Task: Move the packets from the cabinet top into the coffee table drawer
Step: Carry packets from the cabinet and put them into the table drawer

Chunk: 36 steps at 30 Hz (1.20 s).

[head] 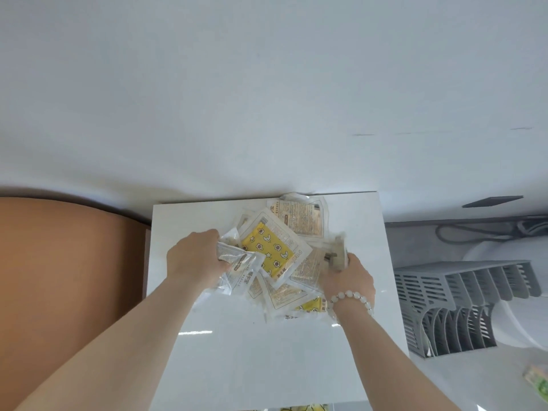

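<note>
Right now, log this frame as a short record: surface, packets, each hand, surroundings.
surface: white cabinet top, against the wall
packets: loose overlapping pile, a yellow patterned packet on top
left hand: grips a clear packet at the pile's left edge
right hand: grips packets at the pile's right edge; bead bracelet on wrist
surroundings: grey slotted rack to the right
drawer: not in view

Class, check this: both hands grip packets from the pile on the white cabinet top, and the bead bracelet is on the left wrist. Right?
Not quite. The head view shows the bracelet on the right wrist. Both hands, left and right, do grip packets on the cabinet top.
</note>
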{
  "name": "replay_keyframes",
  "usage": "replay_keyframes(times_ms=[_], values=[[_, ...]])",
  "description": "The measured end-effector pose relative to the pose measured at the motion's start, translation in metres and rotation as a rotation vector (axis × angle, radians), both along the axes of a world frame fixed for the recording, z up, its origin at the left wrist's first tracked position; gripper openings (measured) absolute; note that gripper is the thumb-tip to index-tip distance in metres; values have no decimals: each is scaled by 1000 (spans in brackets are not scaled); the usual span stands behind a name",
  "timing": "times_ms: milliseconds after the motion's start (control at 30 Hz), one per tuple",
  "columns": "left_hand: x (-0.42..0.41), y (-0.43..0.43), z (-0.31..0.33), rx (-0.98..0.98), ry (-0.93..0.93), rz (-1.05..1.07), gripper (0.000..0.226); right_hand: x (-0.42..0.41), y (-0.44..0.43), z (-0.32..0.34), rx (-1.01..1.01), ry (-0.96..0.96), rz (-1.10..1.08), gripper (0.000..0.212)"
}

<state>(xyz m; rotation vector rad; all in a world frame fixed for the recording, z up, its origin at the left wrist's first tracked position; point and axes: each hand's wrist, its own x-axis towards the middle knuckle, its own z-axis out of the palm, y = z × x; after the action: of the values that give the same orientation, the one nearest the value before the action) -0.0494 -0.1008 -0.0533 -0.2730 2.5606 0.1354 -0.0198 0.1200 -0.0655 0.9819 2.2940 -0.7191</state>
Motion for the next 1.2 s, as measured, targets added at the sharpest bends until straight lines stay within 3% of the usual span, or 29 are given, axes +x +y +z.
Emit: replay_keyframes(times_ms=[67, 233, 333, 500, 733, 867, 1200], values=[[3, -3, 6, 81, -18, 101, 26, 3, 4, 11, -53, -8, -73, 15], [0, 7, 41, 345, 1, 326, 35, -2, 14, 51, -179, -37, -192, 25], [-2, 23, 77, 485, 7, 370, 22, 0, 17, 91, -313, 12, -334, 19], [-1, 37, 134, 604, 21, 315, 24, 18, 17, 155, -485, 68, -536, 4], [-17, 54, 216, 760, 13, 268, 38, 34, 30, 232, -523, 154, -644, 22], [-26, 75, 242, 788, 7, 197, 29, 46, 46, 258, -529, 220, -703, 34], [9, 195, 291, 929, -99, -85, 27, 118, 115, 307, -490, 345, -910, 34]])
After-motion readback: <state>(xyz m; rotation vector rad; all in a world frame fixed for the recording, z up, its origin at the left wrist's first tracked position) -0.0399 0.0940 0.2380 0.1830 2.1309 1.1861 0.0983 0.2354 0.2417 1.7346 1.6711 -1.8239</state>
